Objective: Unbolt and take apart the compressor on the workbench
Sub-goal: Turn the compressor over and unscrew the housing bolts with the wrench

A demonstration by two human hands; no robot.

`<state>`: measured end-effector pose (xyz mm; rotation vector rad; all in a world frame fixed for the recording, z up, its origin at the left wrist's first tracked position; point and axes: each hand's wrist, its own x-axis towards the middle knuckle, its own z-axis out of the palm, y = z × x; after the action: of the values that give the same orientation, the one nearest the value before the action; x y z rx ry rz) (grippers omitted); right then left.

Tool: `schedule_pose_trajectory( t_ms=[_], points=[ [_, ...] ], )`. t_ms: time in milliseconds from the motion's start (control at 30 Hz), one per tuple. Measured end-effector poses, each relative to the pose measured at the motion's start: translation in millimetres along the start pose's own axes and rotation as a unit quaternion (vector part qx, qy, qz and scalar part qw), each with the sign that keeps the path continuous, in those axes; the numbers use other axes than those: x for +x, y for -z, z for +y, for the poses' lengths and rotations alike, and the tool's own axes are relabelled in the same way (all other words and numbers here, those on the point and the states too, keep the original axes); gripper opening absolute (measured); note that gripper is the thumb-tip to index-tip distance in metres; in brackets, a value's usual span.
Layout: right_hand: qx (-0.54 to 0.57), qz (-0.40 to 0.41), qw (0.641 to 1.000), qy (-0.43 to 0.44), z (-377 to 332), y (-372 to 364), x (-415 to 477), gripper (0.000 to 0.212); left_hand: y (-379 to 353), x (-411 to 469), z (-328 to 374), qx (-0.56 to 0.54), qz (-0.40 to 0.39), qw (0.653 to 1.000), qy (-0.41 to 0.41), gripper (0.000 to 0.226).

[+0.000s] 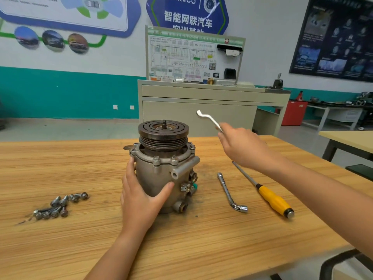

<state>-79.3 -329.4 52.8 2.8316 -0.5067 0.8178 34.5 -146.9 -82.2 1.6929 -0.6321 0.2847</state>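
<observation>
**Now the left hand (139, 197) is holding the compressor (164, 172), and the right hand (242, 146) is holding a wrench (209, 119)**

The compressor is standing upright near the middle of the wooden table (181, 249), with its dark round pulley (163, 132) facing up. The left hand is wrapping around the grey body from the 7 o'clock side, with the thumb on the front and the fingers round the left side. The right hand is hanging in the air at 2 o'clock from the compressor and is not touching it. It is gripping the thin silver wrench, whose bent end is pointing up toward 11 o'clock. The wrench is looking a bit blurry.

Some bolt heads (156, 159) are sitting in the ring just under the pulley. A little pile of loose bolts (58, 205) is lying on the table at 8 o'clock from the compressor, well apart from it. At 4 o'clock a bent silver socket wrench (230, 193) is lying flat. Just past it, a screwdriver (270, 197) with a yellow handle is lying flat too. These two tools are near each other but not touching.
</observation>
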Motion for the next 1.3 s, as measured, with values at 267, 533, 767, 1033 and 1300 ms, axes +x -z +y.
schedule_pose_trajectory(
  t_ms=[267, 533, 767, 1033, 1300],
  points=[
    [-0.26, -0.097, 0.958, 0.076, -28.0, 22.4, -25.0, 0.04, 0.0, 0.8, -1.9, -0.001, -0.002, 1.0, -0.003, 0.109],
    [-0.282, -0.149, 0.941, 0.116, -30.2, 24.8, -17.6, 0.028, 0.0, 1.5, -5.9, -0.012, -0.004, 1.0, -0.009, 0.108],
    [-0.298, -0.162, 0.935, 0.104, -3.2, 14.8, 13.7, 0.033, -1.8, 2.3, -11.0, -0.032, -0.002, 0.999, -0.018, 0.101],
    [-0.165, -0.029, 0.97, 0.177, -13.7, -48.0, 77.2, 0.036, 0.6, -0.5, -13.7, -0.061, -0.012, 0.998, -0.008, 0.094],
    [0.144, 0.062, 0.987, -0.031, 13.7, -27.8, 43.2, 0.029, 0.0, 1.7, -13.5, -0.072, -0.011, 0.997, 0.001, 0.085]
  ],
)
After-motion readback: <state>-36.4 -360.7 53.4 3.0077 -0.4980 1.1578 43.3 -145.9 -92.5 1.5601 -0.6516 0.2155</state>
